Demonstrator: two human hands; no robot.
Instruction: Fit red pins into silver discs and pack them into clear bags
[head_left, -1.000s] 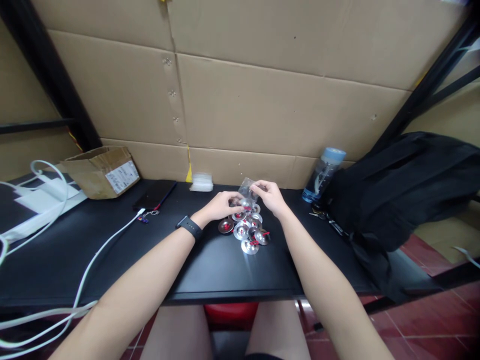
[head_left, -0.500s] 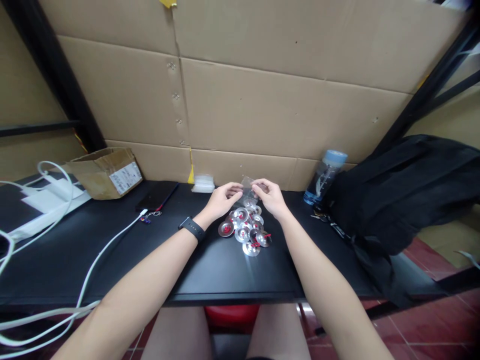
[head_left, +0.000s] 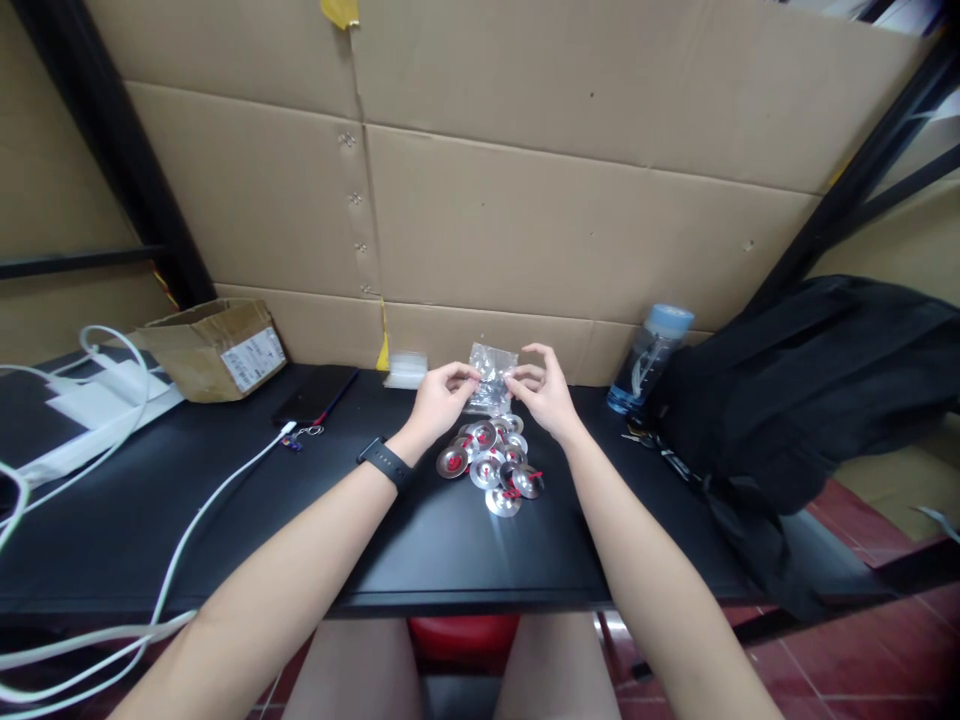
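A small clear plastic bag (head_left: 493, 378) is held up between my two hands, crinkled and catching the light. My left hand (head_left: 445, 397) pinches its left edge between thumb and fingertips. On the opposite edge, my right hand (head_left: 543, 390) pinches the plastic with thumb and index finger, its other fingers raised. Just below the bag lies a pile of several small silver finger cymbals (head_left: 487, 468) with red loops, on the black table (head_left: 450, 550). A dark watch sits on my left wrist.
Behind the left hand is a stack of clear bags (head_left: 406, 370). Further left are a phone (head_left: 315, 393), an open cardboard box (head_left: 214, 350) and white cables (head_left: 217, 480). A blue-capped bottle (head_left: 649, 358) and black backpack (head_left: 802, 380) stand right. Cardboard (head_left: 480, 230) walls the back.
The clear bag has turned so more of its face shows, shiny and crinkled. My right hand's upper fingers have lifted. The cymbal pile stays in place.
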